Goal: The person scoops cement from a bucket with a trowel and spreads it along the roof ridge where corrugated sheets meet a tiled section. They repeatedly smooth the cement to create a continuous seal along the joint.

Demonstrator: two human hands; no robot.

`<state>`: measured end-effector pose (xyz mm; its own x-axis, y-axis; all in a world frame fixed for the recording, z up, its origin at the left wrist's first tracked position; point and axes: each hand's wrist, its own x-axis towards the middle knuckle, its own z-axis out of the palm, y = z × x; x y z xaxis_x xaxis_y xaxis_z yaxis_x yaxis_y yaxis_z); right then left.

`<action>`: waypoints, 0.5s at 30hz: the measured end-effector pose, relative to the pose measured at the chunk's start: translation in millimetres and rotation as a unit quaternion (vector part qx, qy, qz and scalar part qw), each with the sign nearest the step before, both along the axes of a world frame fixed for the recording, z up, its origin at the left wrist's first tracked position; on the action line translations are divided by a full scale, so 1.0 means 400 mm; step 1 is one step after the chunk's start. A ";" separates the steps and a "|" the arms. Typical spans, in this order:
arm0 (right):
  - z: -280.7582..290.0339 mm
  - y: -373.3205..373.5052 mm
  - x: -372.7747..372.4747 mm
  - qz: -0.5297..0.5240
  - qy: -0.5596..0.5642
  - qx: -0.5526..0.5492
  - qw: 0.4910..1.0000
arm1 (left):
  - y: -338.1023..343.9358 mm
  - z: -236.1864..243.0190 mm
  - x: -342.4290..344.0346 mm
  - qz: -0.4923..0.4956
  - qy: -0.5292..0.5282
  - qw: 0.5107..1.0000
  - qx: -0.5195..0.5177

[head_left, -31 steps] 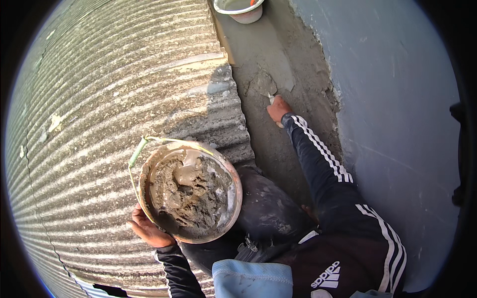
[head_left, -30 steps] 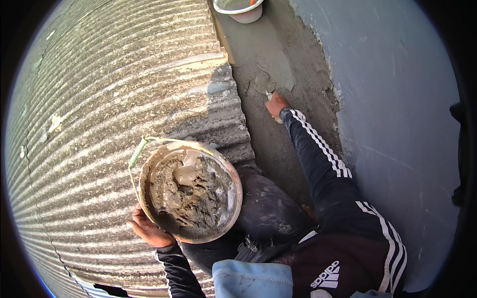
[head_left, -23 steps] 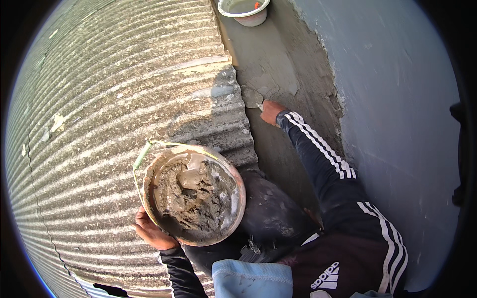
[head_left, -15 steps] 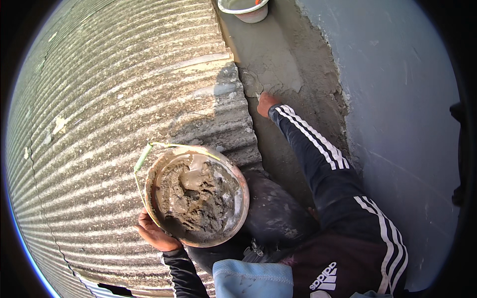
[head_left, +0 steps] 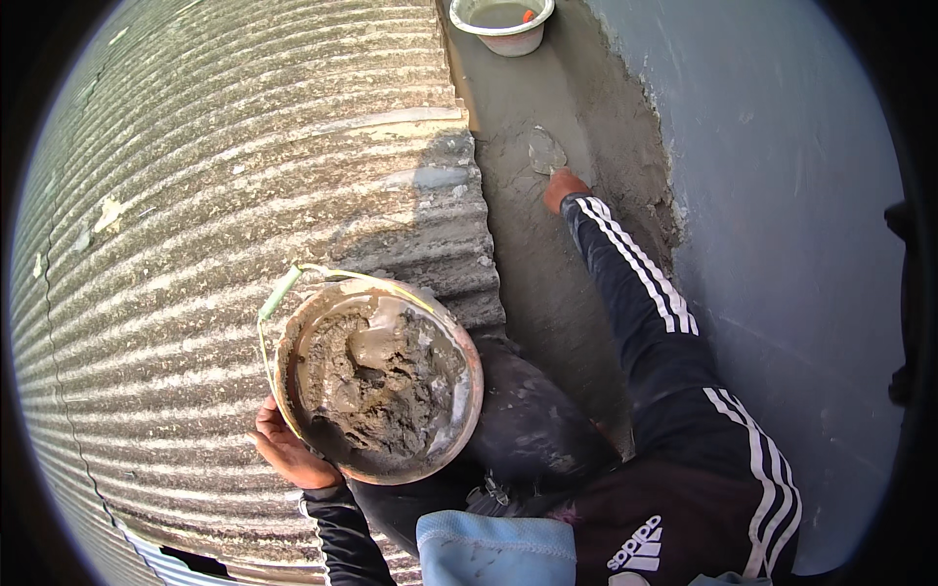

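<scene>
My right hand (head_left: 565,188) is closed round the handle of a trowel (head_left: 546,152). Its blade lies against the wet grey mortar strip (head_left: 532,230) between the roof and the wall. Close to my body stands a round bucket (head_left: 476,391), partly filled with lumpy wet mortar (head_left: 376,381). My left hand (head_left: 293,452) grips the bucket's lower left side, with some fingers hidden by it. The bucket's wire handle, with a pale green grip (head_left: 280,293), rests toward the left of the rim.
Corrugated roofing sheets (head_left: 244,225) spread out on the left, their ragged edge bordering the mortar. A smooth grey wall (head_left: 782,244) rises on the right. Farther along the strip sits a white-rimmed basin (head_left: 513,41) holding greyish liquid and something orange. My dark-trousered leg (head_left: 528,410) is beside the bucket.
My right hand has shifted to the right and slightly farther away with the trowel, and the cracked mortar patch there now looks smoother. My left hand stays on the bucket.
</scene>
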<state>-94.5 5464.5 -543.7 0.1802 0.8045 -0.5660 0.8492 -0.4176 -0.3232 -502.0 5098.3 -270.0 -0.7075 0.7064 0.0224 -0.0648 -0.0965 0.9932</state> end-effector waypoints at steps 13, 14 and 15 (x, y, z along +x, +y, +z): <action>0.048 -0.226 0.007 -0.020 0.021 0.010 1.000 | 0.002 0.001 0.005 0.003 -0.005 1.000 0.005; 0.054 -0.235 0.018 -0.047 0.019 0.018 0.999 | 0.003 0.000 0.004 0.003 -0.001 1.000 0.005; 0.056 -0.261 0.016 -0.036 0.048 -0.004 0.998 | 0.003 -0.001 0.003 -0.005 0.003 1.000 0.016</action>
